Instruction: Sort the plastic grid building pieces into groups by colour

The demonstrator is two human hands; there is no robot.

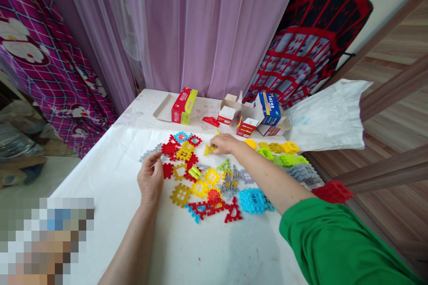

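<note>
My left hand (150, 178) rests at the left edge of a pile of plastic building pieces, fingers loosely bent and thumb apart. Its fingertips are beside a grey piece (151, 152) and a red square piece (167, 170); whether they touch is unclear. Across the pile, my right hand (223, 143) pinches a small yellow piece (209, 149) at the far side. Between the hands lie a yellow window-like square (185, 151), a light green piece (194, 172) and other red, yellow and grey pieces. A red triangle (233, 210) lies nearer to me, beside a blue stack (252, 200).
Under my right forearm and beyond it are sorted stacks of yellow (290, 147), green (290, 160), grey (303, 173) and red pieces (332, 191). Small cardboard boxes (180, 109) stand along the back of the white table (96, 173). A white bag (331, 116) lies at the right edge.
</note>
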